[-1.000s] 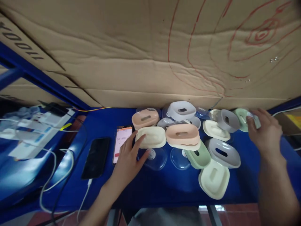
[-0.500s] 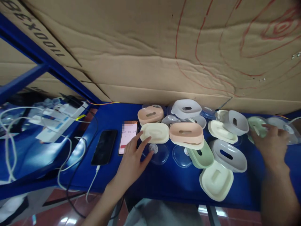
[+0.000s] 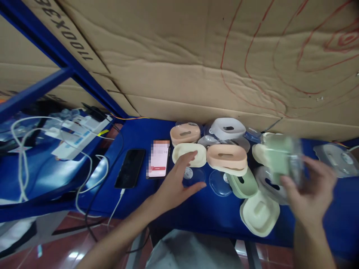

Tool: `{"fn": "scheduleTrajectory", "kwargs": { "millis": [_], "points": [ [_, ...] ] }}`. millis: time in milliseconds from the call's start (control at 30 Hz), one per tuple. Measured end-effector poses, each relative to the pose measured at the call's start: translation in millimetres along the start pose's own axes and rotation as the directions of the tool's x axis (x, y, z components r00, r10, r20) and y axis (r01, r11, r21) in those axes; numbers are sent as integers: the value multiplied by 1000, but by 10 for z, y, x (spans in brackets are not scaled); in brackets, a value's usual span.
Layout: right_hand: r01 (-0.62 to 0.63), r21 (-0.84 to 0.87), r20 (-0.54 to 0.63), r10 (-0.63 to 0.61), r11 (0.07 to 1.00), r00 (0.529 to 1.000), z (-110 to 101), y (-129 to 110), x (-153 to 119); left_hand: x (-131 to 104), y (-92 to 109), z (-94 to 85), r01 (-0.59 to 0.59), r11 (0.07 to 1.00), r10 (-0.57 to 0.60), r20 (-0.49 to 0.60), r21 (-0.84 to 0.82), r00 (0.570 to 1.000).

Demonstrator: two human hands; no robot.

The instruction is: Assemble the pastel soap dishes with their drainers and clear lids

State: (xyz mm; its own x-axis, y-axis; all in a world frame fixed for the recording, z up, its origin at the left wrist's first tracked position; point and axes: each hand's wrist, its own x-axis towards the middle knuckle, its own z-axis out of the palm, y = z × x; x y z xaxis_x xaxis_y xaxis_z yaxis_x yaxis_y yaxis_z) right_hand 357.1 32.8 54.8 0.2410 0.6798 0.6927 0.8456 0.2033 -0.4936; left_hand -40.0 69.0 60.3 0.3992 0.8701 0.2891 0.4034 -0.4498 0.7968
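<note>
1. Green dish (image 3: 277, 155): held up over the right part of the blue table (image 3: 196, 213), clasped between the thumb and fingers of the right hand (image 3: 312, 192). A clear cover (image 3: 295, 160) seems to be held with it, but the blur makes that uncertain.
2. Below the held dish sits a grey box (image 3: 266, 192) with a slot, partly hidden by the thumb.
3. The left hand (image 3: 174, 185) is spread and holds nothing. Its fingertips are over a cream lid (image 3: 185, 149); I cannot tell whether they touch it.
4. Between the hands, a peach box (image 3: 227, 157) rests on another cream piece, with a green box (image 3: 243, 183) close in front and a round clear lid (image 3: 221, 183) beside that.
5. Behind stands a white box (image 3: 227, 129).
6. Left of the left hand lie a lit phone (image 3: 158, 164), a dark phone (image 3: 129, 168) on a cable, and, farther off, a power strip (image 3: 77, 144).
</note>
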Motion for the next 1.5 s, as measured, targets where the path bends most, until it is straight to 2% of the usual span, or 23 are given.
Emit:
{"fn": "scheduleTrajectory", "kwargs": {
  "millis": [33, 100, 167, 233, 367, 567, 667, 733, 867, 967, 1033, 1133, 1267, 1300, 1500],
  "points": [
    [127, 38, 130, -131, 991, 983, 91, -266, 49, 87, 5, 16, 5, 990, -1, 28, -140, 1000],
    [287, 188, 257, -329, 939, 909, 283, -691, 163, 276, -25, 49, -2, 940, 30, 75, -341, 997],
    [361, 294, 333, -449, 885, 829, 471, -940, 276, 446, -95, 67, -28, 902, 75, 93, -431, 993],
    [357, 349, 372, -477, 867, 796, 628, -1030, 370, 552, -180, 63, -40, 889, 86, 80, -455, 993],
    [340, 337, 358, -454, 878, 816, 770, -970, 486, 544, -298, 10, -21, 894, 47, 48, -448, 998],
    [407, 214, 409, -460, 888, 788, 649, -895, 516, 459, -383, -107, 15, 907, -17, -2, -420, 1000],
    [470, 157, 372, -493, 869, 786, 643, -970, 494, 459, -396, -137, 30, 921, -43, -24, -389, 999],
    [537, 129, 384, -542, 833, 748, 685, -1050, 480, 449, -391, -130, 17, 932, -35, -42, -362, 999],
    [652, 102, 488, -609, 752, 626, 796, -1153, 456, 408, -392, -65, 10, 941, -33, -60, -339, 998],
    [656, 121, 520, -610, 745, 598, 832, -1129, 412, 386, -415, -21, 24, 936, -50, -66, -351, 997],
    [660, 145, 530, -621, 737, 577, 833, -1096, 372, 384, -432, -11, -9, 947, -28, -110, -323, 994],
    [671, 154, 538, -631, 726, 559, 828, -1081, 337, 396, -450, -19, -82, 981, 51, -170, -177, 984],
    [617, 85, 540, -556, 783, 632, 841, -1136, 390, 401, -452, -14, -174, 984, 176, -220, 29, 959],
    [622, 60, 544, -548, 781, 635, 848, -1156, 414, 399, -448, -8, -189, 980, 199, -222, 64, 954],
    [693, 5, 597, -558, 721, 576, 924, -1210, 498, 380, -400, 1, -226, 954, 268, -224, 195, 937]
  ]
}}
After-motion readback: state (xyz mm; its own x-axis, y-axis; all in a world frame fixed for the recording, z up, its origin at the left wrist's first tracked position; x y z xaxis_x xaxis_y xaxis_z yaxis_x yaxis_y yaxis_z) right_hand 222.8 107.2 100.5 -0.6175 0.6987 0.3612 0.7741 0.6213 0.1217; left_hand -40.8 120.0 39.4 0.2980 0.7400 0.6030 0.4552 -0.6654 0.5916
